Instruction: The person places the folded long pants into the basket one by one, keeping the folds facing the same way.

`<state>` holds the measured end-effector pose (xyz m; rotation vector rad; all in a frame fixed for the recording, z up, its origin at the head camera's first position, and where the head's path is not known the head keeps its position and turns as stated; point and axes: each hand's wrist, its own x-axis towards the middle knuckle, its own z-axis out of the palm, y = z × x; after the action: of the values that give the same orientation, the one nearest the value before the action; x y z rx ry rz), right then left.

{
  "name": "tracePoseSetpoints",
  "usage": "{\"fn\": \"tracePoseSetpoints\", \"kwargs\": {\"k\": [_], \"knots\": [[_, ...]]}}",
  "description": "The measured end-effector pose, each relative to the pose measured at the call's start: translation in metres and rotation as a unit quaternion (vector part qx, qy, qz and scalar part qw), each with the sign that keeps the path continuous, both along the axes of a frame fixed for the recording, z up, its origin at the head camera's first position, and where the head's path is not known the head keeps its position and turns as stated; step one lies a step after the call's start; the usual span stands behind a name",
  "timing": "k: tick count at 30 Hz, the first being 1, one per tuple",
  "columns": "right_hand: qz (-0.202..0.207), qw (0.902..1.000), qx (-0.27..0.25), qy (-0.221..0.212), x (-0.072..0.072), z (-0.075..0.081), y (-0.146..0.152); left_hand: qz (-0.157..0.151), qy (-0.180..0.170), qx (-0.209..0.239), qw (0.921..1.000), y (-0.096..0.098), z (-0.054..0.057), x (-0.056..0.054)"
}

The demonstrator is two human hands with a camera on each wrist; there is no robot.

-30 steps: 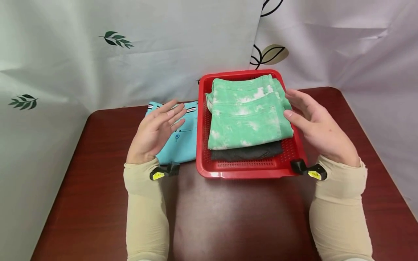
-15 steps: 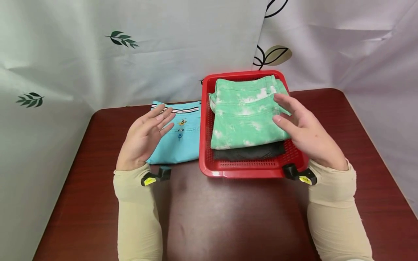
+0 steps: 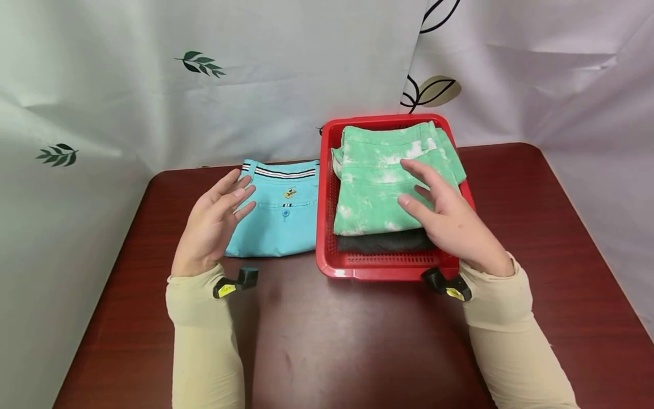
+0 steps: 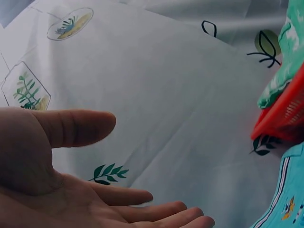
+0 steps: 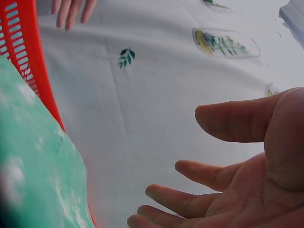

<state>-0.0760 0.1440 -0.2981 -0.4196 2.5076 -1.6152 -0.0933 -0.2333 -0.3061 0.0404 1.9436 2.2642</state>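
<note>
My left hand (image 3: 210,222) hovers over the left edge of a folded light-blue pair of trousers (image 3: 281,230), fingers loosely spread and holding nothing. The trousers show a striped waistband, a small embroidered figure and a buttoned pocket. Beside them stands a red plastic basket (image 3: 327,267). In it lies a folded green-and-white tie-dye garment (image 3: 375,199) on top of a folded dark garment (image 3: 383,241). Above the basket's right part is my right hand (image 3: 452,221), thumb and fingers apart with nothing between them. The right wrist view shows the tie-dye garment (image 5: 38,166) apart from the fingers.
A dark reddish-brown table (image 3: 327,341) carries everything. White curtain-like sheeting (image 3: 286,74) with leaf prints hangs behind and at both sides. A black camera mount sits on each wrist (image 3: 227,287).
The right hand has moved left, from the basket's right rim to over the tie-dye garment. My left hand has shifted left, uncovering more of the blue trousers. The view has shifted slightly.
</note>
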Motion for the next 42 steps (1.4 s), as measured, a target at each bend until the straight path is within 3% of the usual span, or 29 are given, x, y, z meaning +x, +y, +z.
{"fn": "tracePoseSetpoints", "kwargs": {"k": [8, 15, 24, 32, 36, 42], "knots": [[0.020, 0.9991, 0.034, 0.011, 0.006, -0.007, -0.019, 0.020, 0.002, -0.040, 0.9990, -0.006, -0.005, 0.004], [0.029, 0.9967, 0.058, 0.048, 0.009, -0.015, -0.037, 0.026, 0.000, -0.080, 0.9964, -0.013, -0.010, 0.006], [0.051, 0.9915, 0.077, 0.091, 0.014, -0.018, -0.061, 0.032, -0.019, -0.120, 0.9920, -0.024, -0.018, 0.001], [0.076, 0.9920, 0.068, 0.074, 0.022, -0.021, -0.083, 0.040, -0.058, -0.195, 0.9783, -0.035, -0.028, -0.007], [0.096, 0.9898, 0.059, 0.087, 0.026, -0.021, -0.094, 0.038, -0.067, -0.220, 0.9726, -0.039, -0.033, -0.012], [0.119, 0.9847, 0.049, 0.118, 0.031, -0.025, -0.110, 0.032, -0.059, -0.294, 0.9533, -0.046, -0.039, -0.021]]}}
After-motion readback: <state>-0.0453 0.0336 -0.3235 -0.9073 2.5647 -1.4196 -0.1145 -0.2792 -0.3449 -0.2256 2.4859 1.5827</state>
